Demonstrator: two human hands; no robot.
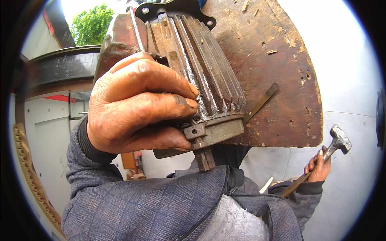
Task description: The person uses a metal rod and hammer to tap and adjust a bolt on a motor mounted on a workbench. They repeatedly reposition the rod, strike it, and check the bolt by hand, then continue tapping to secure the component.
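Observation:
A finned metal motor housing [201, 68], greasy and worn, lies on a round-edged wooden board [295, 108]. My left hand [134, 106] is closed over its near left side, fingertips on the fins and thumb below, beside a bolted end flange [225, 128]. What lies inside that grip is partly hidden. A squared metal stub [205, 159] sticks out below the flange toward me. Off to the lower right, away from the housing, my right hand [319, 166] is wrapped around the handle of a hammer [341, 139], its head pointing up.
A narrow flat metal strip [263, 102] lies on the board right of the housing, near several wood chips. At the housing's far end is a black bracket [173, 9] with holes. A rounded reddish-brown piece [120, 38] stands to its left. Pale floor [350, 96] shows beyond the board.

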